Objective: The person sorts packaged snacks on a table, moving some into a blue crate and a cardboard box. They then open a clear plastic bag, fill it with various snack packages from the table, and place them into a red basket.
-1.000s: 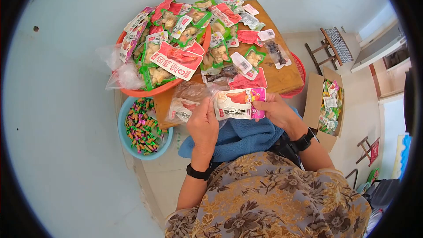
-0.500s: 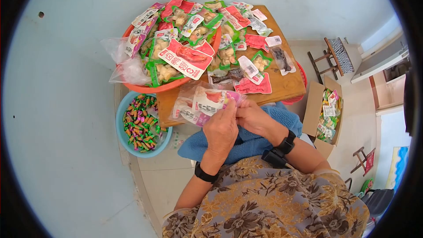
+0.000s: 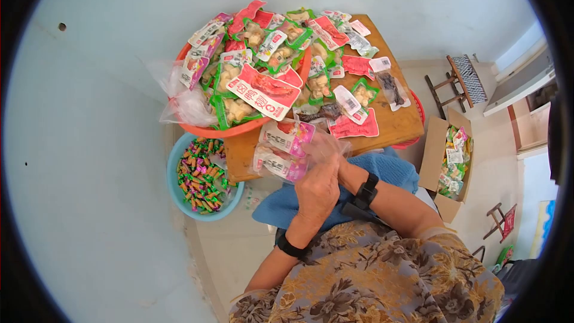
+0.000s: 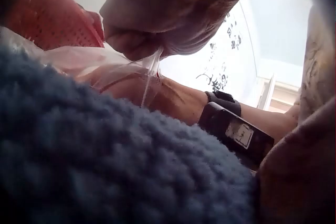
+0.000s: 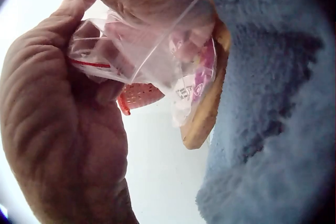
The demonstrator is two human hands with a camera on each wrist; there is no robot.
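Note:
A clear plastic bag [image 3: 261,170] hangs at the near edge of the table, holding two white and purple snack packets [image 3: 282,164] side by side. My left hand [image 3: 317,194] pinches the bag near its mouth; the left wrist view shows the gathered plastic [image 4: 152,69] pulled down from its fingers. Inside the bag is my right hand [image 3: 326,145], blurred in the head view and covered by film in the right wrist view. Its fingers [image 5: 191,45] lie close to a packet, and I cannot tell whether they grip it. A red strip [image 5: 90,63] runs along the bag beside my left hand.
An orange basin [image 3: 230,133] heaped with packets stands on the wooden table [image 3: 388,125], more packets lying beside it. Below left is a blue basin [image 3: 171,173] of wrapped candies. A blue fleece cloth [image 3: 388,167] covers my lap. A cardboard box [image 3: 433,152] of packets stands right.
The packet that my right hand held out in front has gone into the bag beside another one. My right hand has moved left into the bag, while my left hand has shifted right and lower.

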